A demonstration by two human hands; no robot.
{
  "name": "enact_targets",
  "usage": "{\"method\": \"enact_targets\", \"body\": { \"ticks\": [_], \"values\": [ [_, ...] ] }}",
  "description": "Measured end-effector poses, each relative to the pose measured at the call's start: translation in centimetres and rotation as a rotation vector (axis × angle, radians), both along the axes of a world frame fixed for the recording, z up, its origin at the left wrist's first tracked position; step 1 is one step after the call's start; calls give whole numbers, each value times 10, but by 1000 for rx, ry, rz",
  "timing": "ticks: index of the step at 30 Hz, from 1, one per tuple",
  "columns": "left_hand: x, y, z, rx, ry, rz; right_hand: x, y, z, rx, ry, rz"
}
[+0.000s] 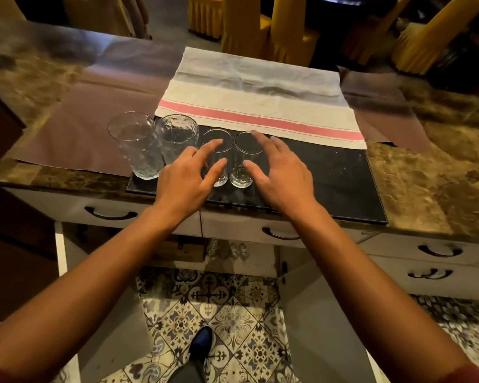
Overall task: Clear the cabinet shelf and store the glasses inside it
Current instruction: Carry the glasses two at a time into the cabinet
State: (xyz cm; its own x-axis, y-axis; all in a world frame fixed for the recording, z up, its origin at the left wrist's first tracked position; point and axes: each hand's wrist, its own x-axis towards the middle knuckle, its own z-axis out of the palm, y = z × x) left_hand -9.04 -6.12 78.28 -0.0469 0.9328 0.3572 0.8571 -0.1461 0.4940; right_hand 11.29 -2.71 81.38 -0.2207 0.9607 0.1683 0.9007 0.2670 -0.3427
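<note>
Glasses stand in a row on the black mat (pixel 329 172): two textured tumblers (pixel 138 145) and two slim clear glasses (pixel 234 158), all empty; left hand (pixel 184 179) and right hand (pixel 278 172) flank the slim pair, fingers spread, gripping nothing

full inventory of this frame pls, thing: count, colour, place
textured glasses: 2, clear, left end of the row on the counter
smooth glasses: 2, clear, on the black mat, between the hands
mat: 1, black, counter front edge
towel: 1, white with a pink stripe, behind the glasses
counter: 1, brown marble
drawers: white, dark handles, under the counter
chair covers: yellow, beyond the counter
floor tiles: patterned, below
shoe: 1, dark, on the tiles
left hand: open, at the left smooth glass
right hand: open, at the right smooth glass
</note>
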Motion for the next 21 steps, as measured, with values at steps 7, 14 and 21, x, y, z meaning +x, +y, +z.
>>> {"method": "enact_targets", "body": {
  "ticks": [7, 14, 21],
  "values": [
    [0, 4, 3, 25, -21, 6, -6, 7, -4, -24, -1, 6],
    [2, 2, 1, 53, -45, 3, -9, 6, -8, -52, 48, 12],
    [7, -7, 3, 57, -53, 8, -1, -2, -8, -26, 35, 14]
  ]
}}
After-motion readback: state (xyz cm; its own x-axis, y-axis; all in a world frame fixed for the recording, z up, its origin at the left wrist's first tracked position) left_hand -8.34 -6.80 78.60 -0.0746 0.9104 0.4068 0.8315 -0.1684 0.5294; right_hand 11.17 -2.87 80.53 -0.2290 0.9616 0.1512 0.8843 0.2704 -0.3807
